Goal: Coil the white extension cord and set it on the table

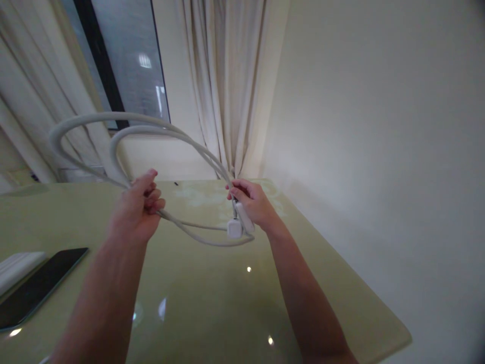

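Observation:
A thick white cable (144, 119) is looped in the air above the table, held between my two hands. My left hand (138, 207) is closed around its strands on the left, with wide loops rising above and beyond it. On the right, my right hand (252, 202) pinches the strands between thumb and fingers. Below those fingers hang a small white block (235, 229), which looks like a plug, and a longer white piece (245, 218) at the cable's end. Part of the cable is hidden inside my left fist.
The glossy pale green table (200, 303) reflects lights. At its left lie a dark flat phone or tablet (41, 288) and a white box-like item (18, 268). A tiny dark object (176, 184) is at the far edge. A wall (379, 126) borders the right side; curtains (227, 76) hang behind.

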{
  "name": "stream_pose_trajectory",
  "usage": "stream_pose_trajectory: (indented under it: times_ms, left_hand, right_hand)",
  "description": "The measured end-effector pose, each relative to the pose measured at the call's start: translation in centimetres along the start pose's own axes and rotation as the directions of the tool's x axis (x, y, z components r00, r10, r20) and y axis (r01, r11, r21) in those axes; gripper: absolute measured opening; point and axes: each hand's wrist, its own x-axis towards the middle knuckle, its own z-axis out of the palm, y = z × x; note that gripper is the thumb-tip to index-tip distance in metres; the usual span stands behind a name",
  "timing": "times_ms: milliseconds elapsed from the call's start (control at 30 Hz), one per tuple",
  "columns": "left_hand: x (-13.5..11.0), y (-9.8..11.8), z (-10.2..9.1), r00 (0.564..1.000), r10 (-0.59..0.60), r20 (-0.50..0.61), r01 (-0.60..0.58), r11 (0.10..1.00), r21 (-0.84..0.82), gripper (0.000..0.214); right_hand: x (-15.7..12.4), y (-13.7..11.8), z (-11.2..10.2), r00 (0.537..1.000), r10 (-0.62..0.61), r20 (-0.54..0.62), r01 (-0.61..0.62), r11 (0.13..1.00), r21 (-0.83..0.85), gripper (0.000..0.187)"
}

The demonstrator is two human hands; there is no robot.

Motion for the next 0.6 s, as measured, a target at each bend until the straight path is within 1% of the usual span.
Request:
stream_pose_trajectory:
  times_ms: [67, 133, 200, 267, 300, 333, 367, 467, 533, 600]
  left_hand:
    - [0.3, 1.3, -0.6, 0.998, -0.009, -0.069, 0.009, 1.000, -0.010, 0.025]
    - [0.2, 2.2, -0.9, 0.995, -0.030, -0.094, 0.029, 1.000, -0.010, 0.019]
    - [0.1, 2.7, -1.1, 0.997, -0.029, -0.071, 0.029, 1.000, -0.005, 0.014]
    - [0.0, 2.9, -1.1, 1.000, -0.004, -0.023, 0.004, 1.000, 0.004, 0.018]
    - [0.0, 2.9, -1.0, 1.000, 0.022, -0.002, -0.022, 1.000, 0.009, 0.022]
    - [-0.1, 2.8, -1.0, 0.998, 0.060, 0.018, -0.061, 0.998, 0.014, 0.024]
    - [-0.1, 2.6, -0.9, 0.993, 0.110, 0.036, -0.111, 0.994, 0.017, 0.025]
    - [-0.3, 1.8, -0.7, 0.962, 0.235, 0.139, -0.242, 0.969, 0.039, 0.025]
    - [-0.6, 1.2, -0.5, 0.940, 0.251, 0.231, -0.275, 0.958, 0.079, 0.023]
    - [-1.1, 0.9, -0.2, 0.925, 0.237, 0.297, -0.283, 0.952, 0.121, 0.021]
  right_hand:
    - [0.2, 0.6, -0.5, 1.000, 0.010, 0.010, -0.008, 0.987, -0.160, 0.017]
    - [0.3, 1.2, -0.7, 0.999, 0.046, 0.012, -0.040, 0.948, -0.315, 0.019]
    - [0.4, 1.6, -0.7, 0.996, 0.079, -0.046, -0.091, 0.888, -0.451, 0.020]
    - [0.5, 1.9, -0.7, 0.989, 0.084, -0.123, -0.138, 0.829, -0.542, 0.021]
    - [0.5, 2.0, -0.8, 0.987, 0.085, -0.135, -0.147, 0.812, -0.565, 0.022]
    - [0.5, 2.0, -0.8, 0.989, 0.093, -0.114, -0.142, 0.809, -0.571, 0.023]
    - [0.4, 2.1, -0.8, 0.992, 0.112, -0.063, -0.128, 0.818, -0.561, 0.023]
    - [0.2, 1.9, 0.0, 0.976, 0.172, 0.137, -0.086, 0.872, -0.482, 0.024]
    - [-0.1, 1.7, 1.2, 0.957, 0.184, 0.225, -0.071, 0.900, -0.430, 0.025]
    - [-0.4, 1.6, 2.8, 0.944, 0.170, 0.282, -0.052, 0.923, -0.381, 0.026]
